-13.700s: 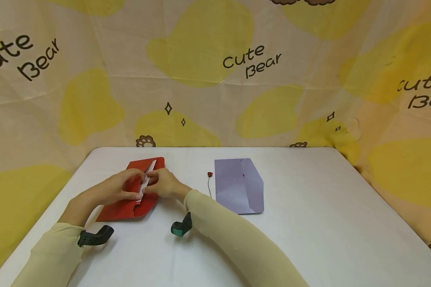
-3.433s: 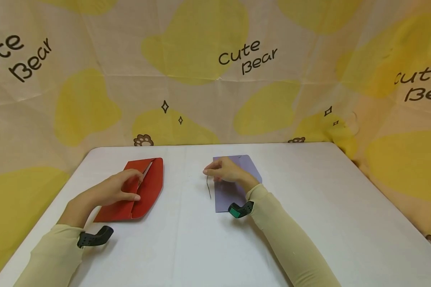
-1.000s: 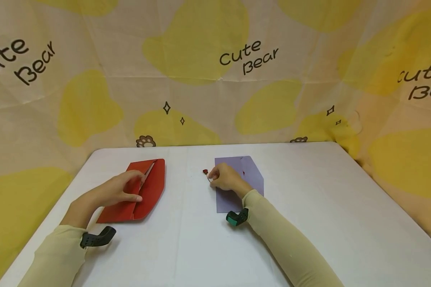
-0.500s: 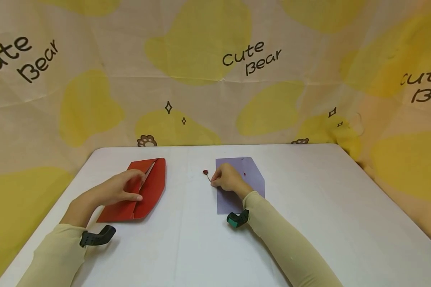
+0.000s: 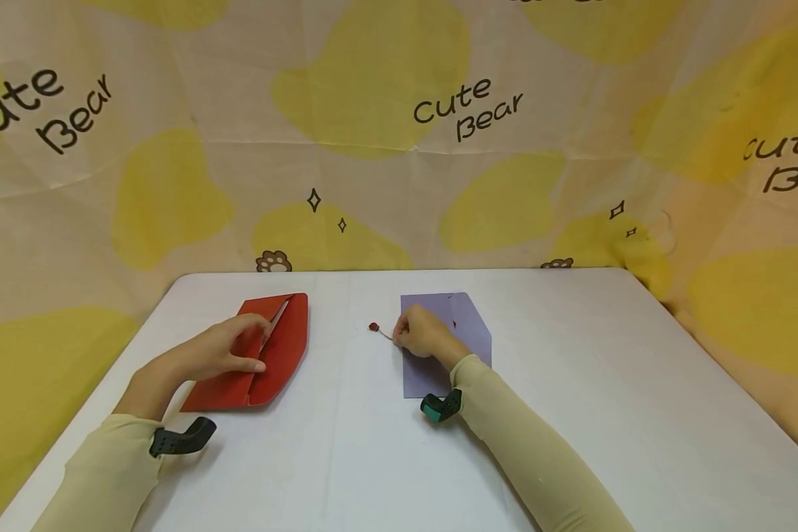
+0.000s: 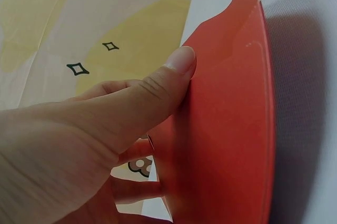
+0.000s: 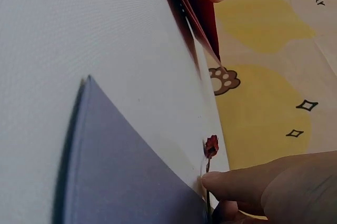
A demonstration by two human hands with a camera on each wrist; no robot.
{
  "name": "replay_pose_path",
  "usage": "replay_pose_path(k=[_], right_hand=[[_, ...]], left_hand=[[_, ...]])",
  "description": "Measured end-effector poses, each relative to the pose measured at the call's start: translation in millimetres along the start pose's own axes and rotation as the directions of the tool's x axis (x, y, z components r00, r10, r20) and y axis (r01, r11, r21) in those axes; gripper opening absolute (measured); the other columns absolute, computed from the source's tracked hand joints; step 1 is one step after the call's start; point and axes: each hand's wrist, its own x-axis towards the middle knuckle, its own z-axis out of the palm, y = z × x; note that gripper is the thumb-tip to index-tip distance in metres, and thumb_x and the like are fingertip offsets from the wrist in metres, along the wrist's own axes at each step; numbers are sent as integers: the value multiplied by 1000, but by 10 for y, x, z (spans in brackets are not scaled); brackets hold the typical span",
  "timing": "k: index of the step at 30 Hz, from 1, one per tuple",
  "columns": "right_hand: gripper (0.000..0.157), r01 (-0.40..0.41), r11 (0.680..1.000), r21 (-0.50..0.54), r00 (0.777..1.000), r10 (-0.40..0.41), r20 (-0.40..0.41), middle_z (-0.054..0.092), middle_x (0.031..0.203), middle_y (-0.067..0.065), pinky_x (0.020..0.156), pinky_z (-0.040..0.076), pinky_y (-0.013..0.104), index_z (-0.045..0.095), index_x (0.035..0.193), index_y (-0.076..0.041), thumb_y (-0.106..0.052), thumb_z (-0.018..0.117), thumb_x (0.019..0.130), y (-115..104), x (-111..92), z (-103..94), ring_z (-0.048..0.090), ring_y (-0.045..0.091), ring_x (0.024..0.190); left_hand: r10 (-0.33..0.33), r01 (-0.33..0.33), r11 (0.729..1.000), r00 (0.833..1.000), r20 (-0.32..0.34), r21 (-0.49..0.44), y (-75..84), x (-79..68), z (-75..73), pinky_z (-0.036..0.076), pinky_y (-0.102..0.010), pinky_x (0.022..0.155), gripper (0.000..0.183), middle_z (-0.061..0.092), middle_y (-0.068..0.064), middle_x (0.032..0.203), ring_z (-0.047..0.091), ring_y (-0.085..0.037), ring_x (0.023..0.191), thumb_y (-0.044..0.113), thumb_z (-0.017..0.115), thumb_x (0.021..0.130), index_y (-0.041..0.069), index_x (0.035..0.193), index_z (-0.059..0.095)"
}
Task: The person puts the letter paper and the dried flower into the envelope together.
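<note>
My left hand point(image 5: 219, 347) holds the red envelope point(image 5: 289, 355) at its mouth, its flap unfolded to the right. In the left wrist view, the thumb lies on the red paper point(image 6: 226, 108) while the other fingers reach behind its edge. A white edge point(image 5: 275, 319) shows inside the opening. Over the purple envelope point(image 5: 425, 380), my right hand point(image 5: 425, 332) pinches the thin stem of a small dried red rose point(image 5: 374, 326). Its bloom points left, past the envelope's left edge. The right wrist view shows the bloom point(image 7: 211, 147) just beyond the fingertips; the stem's lower end is hidden.
Both envelopes lie on a white table point(image 5: 346, 458), with a gap between them. A small red spot point(image 5: 455, 324) shows on the purple envelope. Behind the table hangs a yellow-patterned cloth point(image 5: 372, 89). Each wrist wears a dark camera point(image 5: 182, 437).
Earlier, both hands were at the red envelope with a white piece sticking out; that piece now sits deeper. My right hand moved right, picked up the rose, and tipped its bloom left. The left hand stayed.
</note>
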Motion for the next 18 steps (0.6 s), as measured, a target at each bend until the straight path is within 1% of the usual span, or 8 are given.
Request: replay_pose_path(k=[3,6,11,14,18], right_hand=[[18,15,1000,13,1000,-15,8,63,80,2,59,40,22,72,81,-6,2,59,90,12,4,-14,51,13,71],[17,37,998,43,999,-38,12,59,78,1,60,39,21,70,83,-4,3,56,89,28,13,-29,49,13,71],[13,42,993,108,999,-45,28,53,74,0,58,36,21,69,84,-3,0,59,91,32,19,-58,47,13,69],[11,34,991,128,998,-39,43,53,75,0,58,37,22,69,85,-3,-1,61,92,31,27,-67,47,13,69],[9,45,989,142,997,-53,52,53,76,1,60,37,21,68,88,-1,0,61,93,43,48,-65,47,13,71]], left_hand=[[3,-3,1000,1000,-1,-2,6,-1,2,50,-61,100,53,60,-12,120,51,-35,117,29,84,82,7,121,55],[12,-12,1000,1000,-3,-3,4,-5,9,49,-59,100,52,60,-10,118,52,-34,116,29,85,82,7,120,56],[16,-16,1000,1000,-5,2,8,-3,3,48,-60,101,52,60,-10,118,52,-33,116,28,84,82,7,120,56],[20,-20,1000,1000,-9,7,9,-3,-4,48,-60,101,52,60,-11,118,52,-33,116,28,85,82,7,120,56],[19,-19,1000,1000,-9,4,7,-8,-4,49,-60,101,52,60,-10,118,52,-33,115,28,85,81,7,119,56]])
